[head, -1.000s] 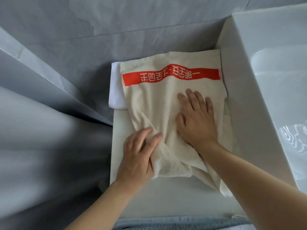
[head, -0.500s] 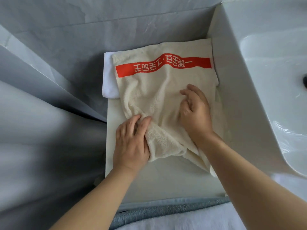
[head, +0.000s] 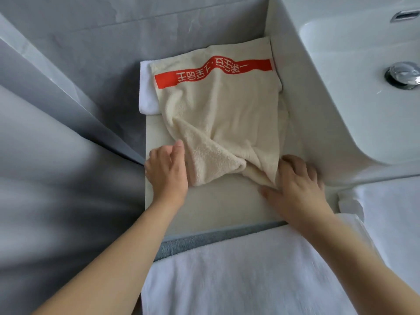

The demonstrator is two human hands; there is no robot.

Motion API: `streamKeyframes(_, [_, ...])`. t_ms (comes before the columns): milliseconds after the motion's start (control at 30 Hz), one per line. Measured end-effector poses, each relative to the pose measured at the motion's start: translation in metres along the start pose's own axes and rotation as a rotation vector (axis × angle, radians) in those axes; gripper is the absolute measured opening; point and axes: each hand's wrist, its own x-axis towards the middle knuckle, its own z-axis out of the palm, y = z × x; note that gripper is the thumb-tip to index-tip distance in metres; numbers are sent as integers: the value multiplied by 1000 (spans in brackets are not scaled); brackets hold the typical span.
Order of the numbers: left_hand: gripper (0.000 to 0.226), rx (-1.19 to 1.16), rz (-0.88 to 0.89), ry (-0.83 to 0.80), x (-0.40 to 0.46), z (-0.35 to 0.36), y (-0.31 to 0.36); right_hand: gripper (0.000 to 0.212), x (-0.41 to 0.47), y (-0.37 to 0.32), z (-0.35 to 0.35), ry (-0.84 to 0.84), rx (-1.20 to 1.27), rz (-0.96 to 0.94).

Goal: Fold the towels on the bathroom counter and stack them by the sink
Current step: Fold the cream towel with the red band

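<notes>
A cream towel [head: 222, 110] with a red printed band lies on the pale counter [head: 211, 208] just left of the sink [head: 341, 114]. Its far end covers a folded white towel [head: 146, 96], of which only the left edge shows. The near end is bunched, with one flap turned over. My left hand [head: 167, 172] holds the left edge of that flap, thumb up along it and fingers hidden. At the near right corner of the cream towel, my right hand [head: 297, 180] grips the cloth with curled fingers, thumb resting on the counter.
A white towel [head: 250, 273] over a grey one [head: 204, 241] hangs along the counter's front edge. More white cloth [head: 386, 212] lies at the right below the basin. The sink drain [head: 402, 75] is at far right. Grey tiled wall stands behind and to the left.
Both hands have drawn back toward me, from pressing mid-towel to its near end. The right hand moved to the near right corner and the left to the flap's edge.
</notes>
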Motion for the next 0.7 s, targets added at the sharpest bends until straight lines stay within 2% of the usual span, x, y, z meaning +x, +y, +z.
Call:
streamKeyframes(67, [68,-76,-122,-51,-13,-6,7,30,6,-2,-4,104,81,-18])
streamKeyframes(100, [73,-90,-225,-33,-18,-8,12,23,9,-5,-9,129,115,-35])
streamKeyframes(133, [73,-104,-344,-29,-22,-10,17,22,13,-7,-14,144,151,-62])
streamKeyframes(200, [70,-227,-487,-214,-29,-12,26,27,16,-14,-28,139,289,-128])
streamKeyframes(267, [53,-464,-411,-410,-33,-9,34,31,15,-24,-46,55,641,-145])
streamKeyframes(333, [21,-636,-389,-349,-29,-14,43,27,14,-28,-61,-48,1039,-120])
streamKeyframes(367, [17,-741,-457,-288,-23,-19,45,24,14,-27,-67,-59,1164,-110])
streamKeyframes(433, [24,-1079,-549,-250,-10,-33,38,22,14,-21,-76,-37,1336,-99])
streamKeyframes(500, [31,-1344,-462,-264,-2,-47,26,22,11,-11,-79,-52,1515,-60])
streamKeyframes(533, [32,-1381,-401,-292,-3,-52,21,24,9,-8,-78,-75,1588,-46])
streamKeyframes(600, [32,-1241,-308,-427,-15,-51,16,26,2,-3,-70,-113,1617,-10])
streamKeyframes(700, [53,-739,-169,-580,-42,-32,11,26,-9,-2,-51,-165,1304,66])
